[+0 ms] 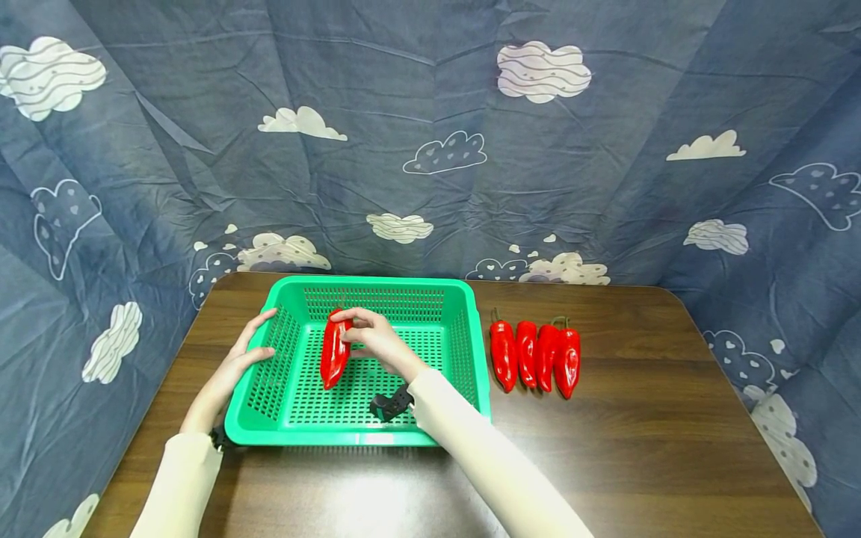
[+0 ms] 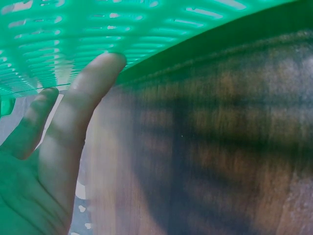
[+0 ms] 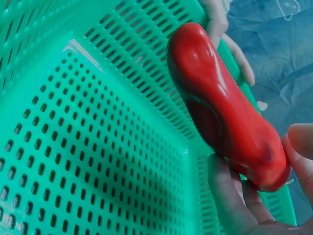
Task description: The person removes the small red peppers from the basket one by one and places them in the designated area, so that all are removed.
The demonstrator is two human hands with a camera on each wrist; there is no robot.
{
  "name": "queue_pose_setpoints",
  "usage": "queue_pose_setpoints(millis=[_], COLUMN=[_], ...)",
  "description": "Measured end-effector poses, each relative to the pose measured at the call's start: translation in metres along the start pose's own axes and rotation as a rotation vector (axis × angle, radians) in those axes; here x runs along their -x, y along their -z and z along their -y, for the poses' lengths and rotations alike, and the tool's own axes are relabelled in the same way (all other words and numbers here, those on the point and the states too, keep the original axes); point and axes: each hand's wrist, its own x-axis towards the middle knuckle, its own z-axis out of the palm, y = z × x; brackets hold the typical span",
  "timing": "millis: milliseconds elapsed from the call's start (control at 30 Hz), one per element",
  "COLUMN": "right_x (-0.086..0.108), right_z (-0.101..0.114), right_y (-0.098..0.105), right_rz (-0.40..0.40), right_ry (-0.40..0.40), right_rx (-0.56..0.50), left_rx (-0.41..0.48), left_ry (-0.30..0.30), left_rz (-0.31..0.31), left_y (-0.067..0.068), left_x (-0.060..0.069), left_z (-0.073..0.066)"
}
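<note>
In the head view, my right hand (image 1: 377,340) pinches a shiny red pepper (image 1: 335,351) by its upper end, between thumb and fingers. The pepper hangs tilted over the inside of a green plastic basket (image 1: 366,438). Close up, the right wrist view has the same pepper (image 3: 225,112) with fingers (image 3: 227,196) on either side of its near end. My left hand (image 1: 232,370) grips the basket's left rim. In the left wrist view, fingers (image 2: 93,81) of that hand lie against the outside of the slotted wall (image 2: 146,24).
Several red peppers (image 1: 534,355) lie side by side on the brown wooden table (image 1: 639,418), right of the basket. A dark blue curtain (image 1: 430,164) with cloud patterns hangs behind the table and at both sides. A black wrist device (image 1: 392,403) sits under my right wrist.
</note>
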Motion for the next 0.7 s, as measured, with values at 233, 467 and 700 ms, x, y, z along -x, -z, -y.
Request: queue_pose_setpoints(millis=[233, 467, 700], right_x=[0.006, 0.013, 0.016], right_z=[0.006, 0.015, 0.019], right_y=[0.012, 0.024, 0.034], right_rz=[-0.002, -0.009, -0.032], right_ry=[0.015, 0.017, 0.030], right_rx=[-0.012, -0.014, -0.020], left_rx=[0.013, -0.011, 0.004], left_ry=[0.002, -0.030, -0.041], left_rz=[0.001, 0.002, 0.001], left_y=[0.000, 0.001, 0.001], left_x=[-0.001, -0.001, -0.002], left_z=[0.001, 0.000, 0.000])
